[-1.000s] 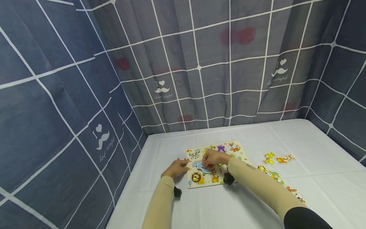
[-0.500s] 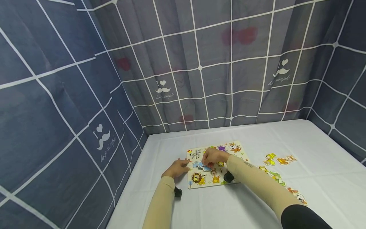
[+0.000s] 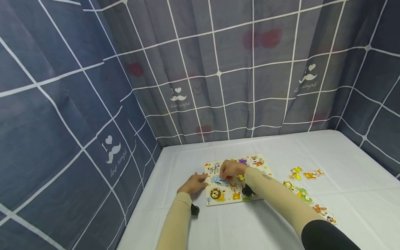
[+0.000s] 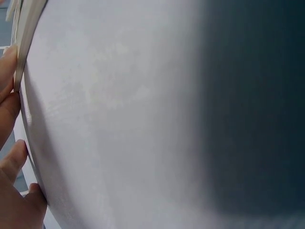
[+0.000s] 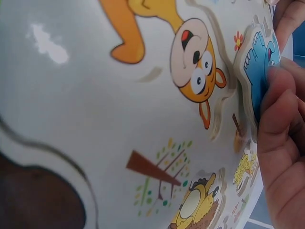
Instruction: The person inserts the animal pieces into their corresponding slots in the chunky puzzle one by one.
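A pale wooden animal puzzle board (image 3: 227, 201) lies on the white table. My right hand (image 3: 231, 169) pinches a blue animal puzzle piece (image 5: 257, 59) between thumb and fingers, low over the board's left-middle part, where matching blue shows beneath. In the right wrist view the piece sits tilted, partly covered by the fingers. My left hand (image 3: 192, 184) touches the board's left edge with extended fingers; the left wrist view has its fingertips (image 4: 18, 151) along that edge. Near the pinched piece are the lion (image 3: 216, 194) and the kangaroo (image 3: 235, 192).
Several loose animal pieces lie to the right of the board, among them a yellow one (image 3: 295, 173), an orange one (image 3: 314, 174) and a green one (image 3: 304, 195). A zebra (image 3: 214, 168) and a purple animal (image 3: 242, 161) show on the board. Grey checked curtains (image 3: 234, 86) stand behind the table.
The right hand and forearm have shifted slightly left and away over the board, still pinching the blue piece. The left hand has stayed at the board's edge.
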Tool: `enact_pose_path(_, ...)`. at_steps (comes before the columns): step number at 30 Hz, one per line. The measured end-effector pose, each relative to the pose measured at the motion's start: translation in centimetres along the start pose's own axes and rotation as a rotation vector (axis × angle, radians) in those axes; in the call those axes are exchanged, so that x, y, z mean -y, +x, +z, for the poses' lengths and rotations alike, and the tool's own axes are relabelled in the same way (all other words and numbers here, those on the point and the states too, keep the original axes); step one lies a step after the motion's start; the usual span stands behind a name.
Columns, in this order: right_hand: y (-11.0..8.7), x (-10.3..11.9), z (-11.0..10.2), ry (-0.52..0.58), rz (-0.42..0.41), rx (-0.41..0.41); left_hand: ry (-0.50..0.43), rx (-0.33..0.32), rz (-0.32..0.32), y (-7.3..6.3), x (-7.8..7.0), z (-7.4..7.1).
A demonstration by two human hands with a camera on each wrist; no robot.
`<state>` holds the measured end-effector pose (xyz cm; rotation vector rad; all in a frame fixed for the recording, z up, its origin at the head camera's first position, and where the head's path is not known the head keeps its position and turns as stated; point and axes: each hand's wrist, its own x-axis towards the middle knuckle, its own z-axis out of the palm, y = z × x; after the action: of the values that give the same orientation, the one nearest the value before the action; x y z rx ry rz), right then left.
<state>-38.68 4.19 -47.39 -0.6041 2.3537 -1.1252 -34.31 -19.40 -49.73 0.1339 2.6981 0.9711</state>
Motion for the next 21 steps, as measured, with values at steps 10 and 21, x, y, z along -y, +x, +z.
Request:
enact_pose_path(10, 0.6, 0.6, 0.5, -0.084, 0.012, -0.009, -0.002, 0.003, 0.003, 0.1, 0.2, 0.0)
enact_pose_path(21, 1.1, 1.2, 0.6, -0.096, 0.030, -0.009, 0.032, 0.008, 0.001, 0.2, 0.0, -0.1)
